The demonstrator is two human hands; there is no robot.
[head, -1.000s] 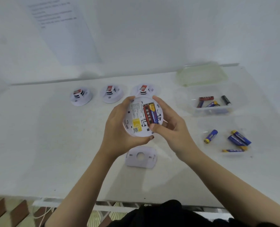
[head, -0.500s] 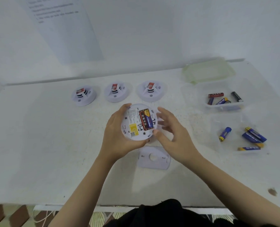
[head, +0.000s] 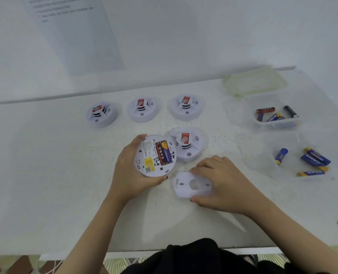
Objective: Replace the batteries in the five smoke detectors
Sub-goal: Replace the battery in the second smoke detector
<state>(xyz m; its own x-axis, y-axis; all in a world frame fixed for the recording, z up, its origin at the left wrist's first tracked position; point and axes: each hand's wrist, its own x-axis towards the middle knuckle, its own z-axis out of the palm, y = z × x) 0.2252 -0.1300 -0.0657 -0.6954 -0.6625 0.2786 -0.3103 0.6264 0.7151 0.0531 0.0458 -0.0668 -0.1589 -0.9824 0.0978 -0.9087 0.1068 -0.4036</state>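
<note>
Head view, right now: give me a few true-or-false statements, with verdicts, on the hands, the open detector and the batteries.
1. The left hand holds the open detector with its battery bay facing up. True.
2. That bay is empty. False: two batteries, one red and one blue, sit in it.
3. The right hand is picking up a loose battery. False: the right hand grips the back cover, which lies on the table.
4. Four other detectors stand on the table. True.
5. The clear tub is closed. False: the clear tub is open, and its lid lies behind it.
</note>
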